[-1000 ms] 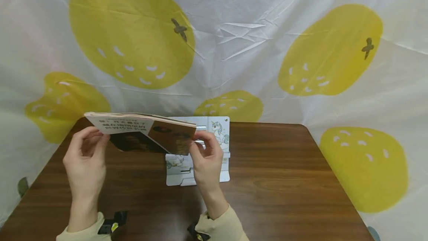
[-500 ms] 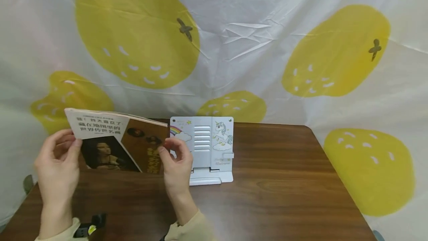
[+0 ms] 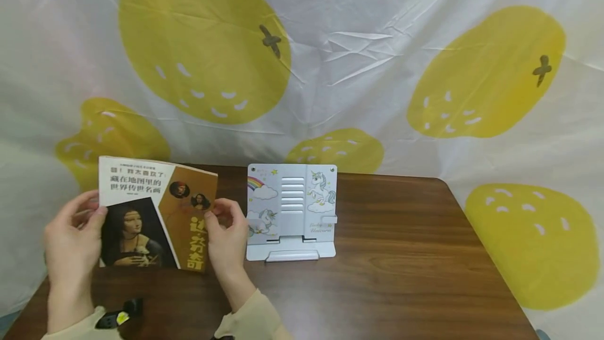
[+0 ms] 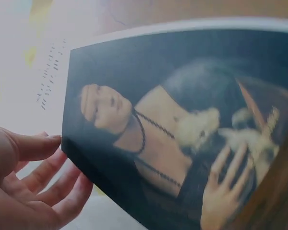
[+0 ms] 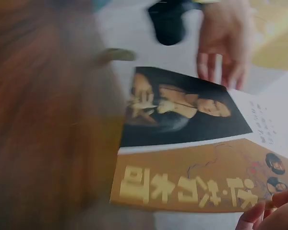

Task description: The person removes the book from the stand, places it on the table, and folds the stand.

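Both hands hold a thin paperback book point(image 3: 137, 214) up over the left side of the table, its front cover turned toward the head camera. The cover is white and brown with a dark painted portrait and yellow lettering. My left hand point(image 3: 75, 240) pinches the book's left edge, thumb on the cover and fingers behind. At the right edge, my right hand point(image 3: 228, 240) grips with thumb in front. In the left wrist view the left thumb point(image 4: 36, 146) presses the edge beside the portrait. To the right of the book stands a white metal book stand point(image 3: 292, 209) with unicorn and rainbow prints.
A dark wood table point(image 3: 401, 256) lies beneath, its far edge close to a white cloth point(image 3: 358, 93) printed with big yellow fruit. The stand has a raised lip point(image 3: 291, 256) at its front. Black wrist straps point(image 3: 110, 319) sit at the sleeves.
The book has moved left, away from in front of the stand, and tilted so its cover faces the head camera. Both hands have moved left with it; the stand is fully uncovered.
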The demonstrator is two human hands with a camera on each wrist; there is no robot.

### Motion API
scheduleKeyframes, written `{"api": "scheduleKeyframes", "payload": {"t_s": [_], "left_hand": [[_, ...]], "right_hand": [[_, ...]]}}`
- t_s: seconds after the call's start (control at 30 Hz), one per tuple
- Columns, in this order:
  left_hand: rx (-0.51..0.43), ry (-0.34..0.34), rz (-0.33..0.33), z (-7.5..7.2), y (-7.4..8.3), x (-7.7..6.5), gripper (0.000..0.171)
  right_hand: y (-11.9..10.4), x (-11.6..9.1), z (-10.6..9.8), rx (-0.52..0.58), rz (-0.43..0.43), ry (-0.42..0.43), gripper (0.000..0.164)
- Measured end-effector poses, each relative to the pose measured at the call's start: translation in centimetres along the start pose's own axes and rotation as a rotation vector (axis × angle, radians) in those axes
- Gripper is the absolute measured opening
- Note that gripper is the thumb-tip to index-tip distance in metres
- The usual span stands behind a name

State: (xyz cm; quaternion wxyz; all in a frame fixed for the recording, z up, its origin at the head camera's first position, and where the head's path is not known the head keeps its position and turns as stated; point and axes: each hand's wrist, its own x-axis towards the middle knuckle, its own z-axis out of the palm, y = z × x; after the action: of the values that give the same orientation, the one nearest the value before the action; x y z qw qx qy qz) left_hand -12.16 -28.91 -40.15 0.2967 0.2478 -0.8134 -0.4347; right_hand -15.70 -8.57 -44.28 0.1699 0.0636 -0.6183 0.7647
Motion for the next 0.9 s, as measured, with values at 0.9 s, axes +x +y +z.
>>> {"api": "scheduleKeyframes", "payload": {"t_s": [0.9], "left_hand": [[-0.107,-0.587,-0.171,5.1,-8.9,4.1,0.068]], "right_hand": [[3.9,6.1,3.2,-0.403,0.271,0.049,0.025]]}}
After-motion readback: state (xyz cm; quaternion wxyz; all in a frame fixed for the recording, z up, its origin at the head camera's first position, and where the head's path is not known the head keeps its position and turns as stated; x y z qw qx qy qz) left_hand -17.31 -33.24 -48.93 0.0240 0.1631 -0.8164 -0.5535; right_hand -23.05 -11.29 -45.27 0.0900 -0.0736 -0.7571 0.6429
